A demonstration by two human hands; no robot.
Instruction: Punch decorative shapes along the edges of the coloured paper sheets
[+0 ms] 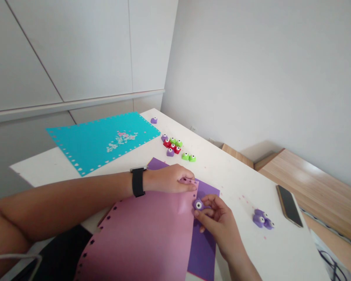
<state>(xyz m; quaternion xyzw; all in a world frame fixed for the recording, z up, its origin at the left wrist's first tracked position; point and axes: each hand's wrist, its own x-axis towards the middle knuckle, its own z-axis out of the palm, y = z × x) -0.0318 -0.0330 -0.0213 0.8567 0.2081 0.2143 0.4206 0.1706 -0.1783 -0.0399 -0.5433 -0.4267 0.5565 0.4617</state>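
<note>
My left hand (171, 178), with a black watch on the wrist, pinches the far corner of a pink sheet of paper (146, 238) whose edges carry punched holes. My right hand (215, 216) grips a small purple paper punch (198, 204) set against the pink sheet's right edge, just below the left hand's fingers. Under the pink sheet lies a darker purple sheet (203, 249) on the white table (231, 171).
A teal sheet (99, 140) with punched edges and a heap of cut-outs lies at the back left. Several small punches, purple, red and green (175, 147), sit behind my hands; two purple ones (262, 219) lie right. A phone (289, 205) rests near the right edge.
</note>
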